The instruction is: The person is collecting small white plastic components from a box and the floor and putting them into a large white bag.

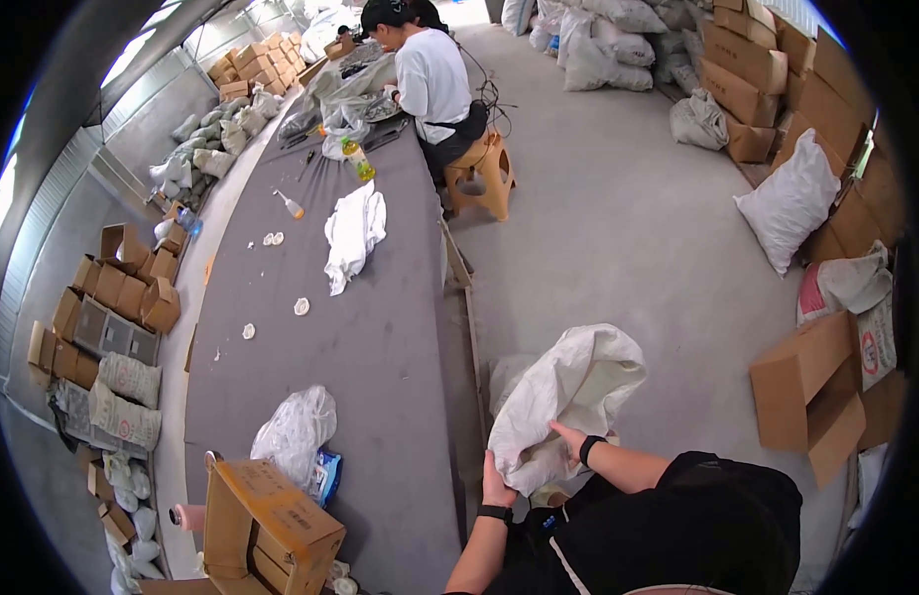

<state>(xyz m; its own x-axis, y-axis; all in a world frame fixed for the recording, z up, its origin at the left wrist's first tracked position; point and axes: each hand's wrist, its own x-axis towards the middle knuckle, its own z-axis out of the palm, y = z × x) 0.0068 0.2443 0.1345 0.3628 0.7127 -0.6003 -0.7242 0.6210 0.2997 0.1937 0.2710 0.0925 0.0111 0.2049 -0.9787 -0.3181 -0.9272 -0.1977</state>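
Left hand [496, 486] closed on the lower left edge of a white sack [566, 402]; right hand [570, 436] pressed against the sack's lower middle, fingers curled into the cloth, grip on a fold likely though partly hidden. Both wrists carry dark bands. Sack sits directly ahead of the hands, just off the table's [380, 347] right edge, over the floor [628, 248]. Its long axis runs up and to the right, away from the person, bulging at the far top. Right hand lies nearer the sack's middle; left sits at its near corner. On the table to the left: a clear bag [296, 431], a cardboard box [266, 531], a white cloth [353, 233]. Farther off, another person [431, 79] sits on a stool [482, 174].
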